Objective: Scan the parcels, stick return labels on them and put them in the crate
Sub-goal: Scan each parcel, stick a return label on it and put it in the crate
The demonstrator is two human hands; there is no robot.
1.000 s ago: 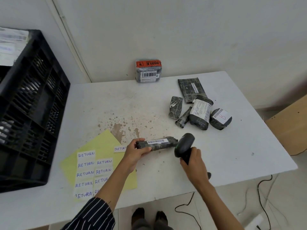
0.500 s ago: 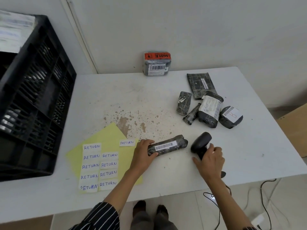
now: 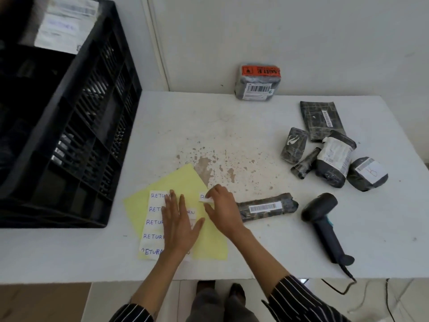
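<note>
Head view: the left hand (image 3: 178, 226) lies flat, fingers straight, pressing the yellow paper backing sheet (image 3: 209, 242) at the front edge of the desk (image 3: 255, 252), evidently to steady it. The right hand (image 3: 222, 210) pinches a white handwritten return label (image 3: 205, 198), apparently peeling it. The long dark plastic-wrapped parcel (image 3: 267, 206) lies just beside that hand, barcode up, ready for labelling.

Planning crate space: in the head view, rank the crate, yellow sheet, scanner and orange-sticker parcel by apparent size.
1. crate
2. yellow sheet
3. scanner and orange-sticker parcel: too close to rank, and the parcel lies farther from the camera.
</note>
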